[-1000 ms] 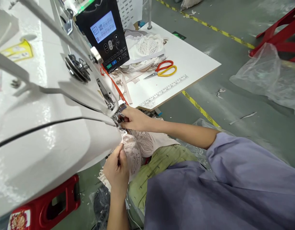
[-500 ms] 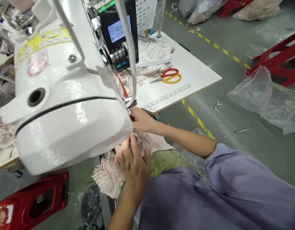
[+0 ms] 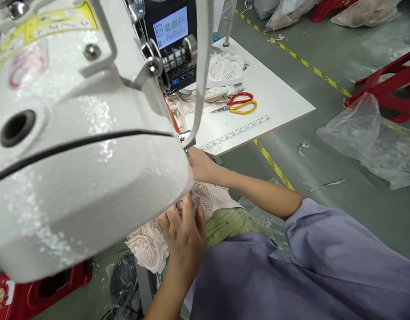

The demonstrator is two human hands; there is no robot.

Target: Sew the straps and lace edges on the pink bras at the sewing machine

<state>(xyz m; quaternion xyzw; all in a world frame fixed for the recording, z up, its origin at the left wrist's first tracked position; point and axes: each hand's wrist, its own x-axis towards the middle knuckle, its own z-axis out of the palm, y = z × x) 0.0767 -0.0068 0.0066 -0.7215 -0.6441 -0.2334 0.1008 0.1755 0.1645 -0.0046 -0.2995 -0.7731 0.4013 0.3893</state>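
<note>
A big white sewing machine head (image 3: 81,146) fills the left of the view and hides the needle area. My left hand (image 3: 183,233) lies with fingers stretched flat on a pale pink lace piece (image 3: 148,246) that hangs below the machine. My right hand (image 3: 201,165) reaches under the machine by the metal presser parts (image 3: 186,138); its fingers are hidden behind the machine head. More of the lace (image 3: 213,200) lies under my right forearm, over my lap.
A white table (image 3: 285,104) holds red and yellow scissors (image 3: 238,103), a printed ruler (image 3: 238,132) and a pile of lace pieces (image 3: 225,69). The machine's control panel (image 3: 171,31) is lit. Red stools (image 3: 388,84) and plastic bags (image 3: 371,138) stand on the grey floor with yellow tape lines.
My left hand went from pinching the lace edge to lying flat on it. The view shifted, so the machine head now covers my right fingers and the needle area.
</note>
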